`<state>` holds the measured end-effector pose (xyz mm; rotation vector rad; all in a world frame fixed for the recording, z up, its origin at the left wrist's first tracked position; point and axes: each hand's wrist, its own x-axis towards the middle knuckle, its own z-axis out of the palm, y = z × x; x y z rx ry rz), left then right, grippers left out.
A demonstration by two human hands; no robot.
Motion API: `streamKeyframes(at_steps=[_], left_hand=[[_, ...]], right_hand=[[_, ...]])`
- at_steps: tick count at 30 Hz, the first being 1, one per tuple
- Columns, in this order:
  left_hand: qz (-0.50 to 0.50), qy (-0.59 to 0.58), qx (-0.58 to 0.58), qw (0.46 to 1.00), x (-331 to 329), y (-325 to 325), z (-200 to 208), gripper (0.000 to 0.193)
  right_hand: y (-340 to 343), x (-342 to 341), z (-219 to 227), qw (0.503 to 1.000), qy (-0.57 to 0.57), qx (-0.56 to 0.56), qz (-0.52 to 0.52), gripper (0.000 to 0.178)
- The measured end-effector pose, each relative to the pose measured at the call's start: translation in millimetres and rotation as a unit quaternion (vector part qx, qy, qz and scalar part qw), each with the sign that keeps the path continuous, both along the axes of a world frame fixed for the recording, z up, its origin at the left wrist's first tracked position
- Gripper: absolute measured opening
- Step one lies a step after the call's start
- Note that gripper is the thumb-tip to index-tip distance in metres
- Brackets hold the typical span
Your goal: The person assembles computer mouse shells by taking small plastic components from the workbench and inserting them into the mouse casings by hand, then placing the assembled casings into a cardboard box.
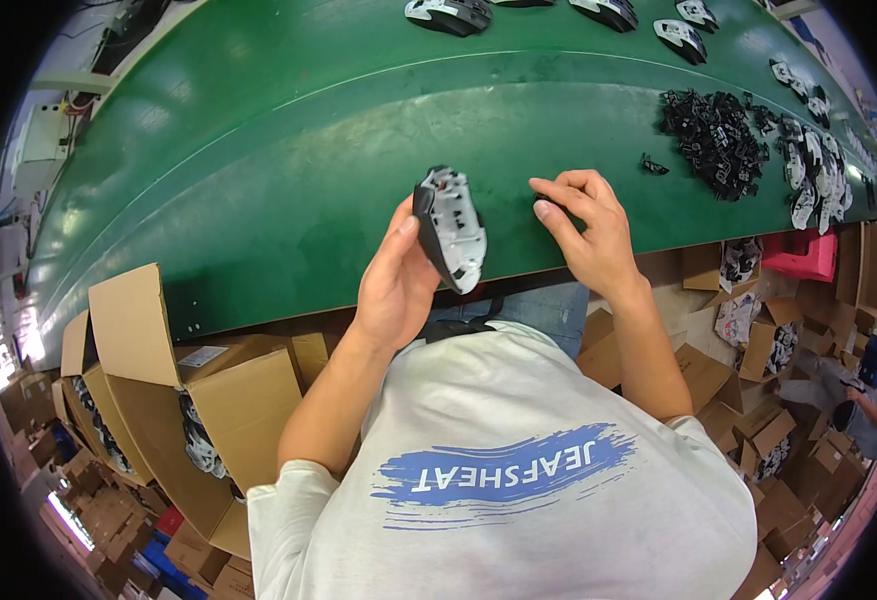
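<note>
My left hand (395, 278) is closed on a computer mouse shell (456, 228), black outside and white inside, held upright with its hollow side turned to the right. Just above the green table (329, 200), my right hand (591, 228) pinches a small black plastic part (542, 199) between thumb and forefinger. Most of that part is hidden by the fingertips. To the right lies a heap of small black plastic parts (716, 143), with one loose black piece (655, 164) beside it.
Several black-and-white mouse shells (680, 39) lie along the table's far side, and more white shells (815, 175) are grouped at the right. An open cardboard box (244, 400) with shells stands at my left. Another person (864, 412) is at the far right among boxes.
</note>
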<state>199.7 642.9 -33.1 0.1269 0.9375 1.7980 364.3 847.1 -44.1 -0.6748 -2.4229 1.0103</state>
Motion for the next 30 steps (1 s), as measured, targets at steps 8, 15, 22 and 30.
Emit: streamKeyframes(at_steps=[8,15,22,30], left_hand=[[-0.047,-0.113,0.077,0.99,11.4,15.6,14.6,0.057],[-0.032,-0.122,0.069,0.99,16.1,6.3,9.5,0.056],[-0.059,-0.093,0.036,0.993,20.3,3.2,9.3,0.057],[-0.063,-0.132,-0.001,0.989,31.5,4.4,24.3,0.053]], right_hand=[[-38.5,-6.7,56.2,0.982,0.146,-0.097,0.067,0.022],[-36.2,-1.3,62.6,0.993,0.062,-0.029,0.094,0.014],[-43.2,-17.8,45.6,0.983,0.105,-0.126,0.077,0.015],[-39.5,-12.9,45.2,0.987,0.088,0.109,0.083,0.01]])
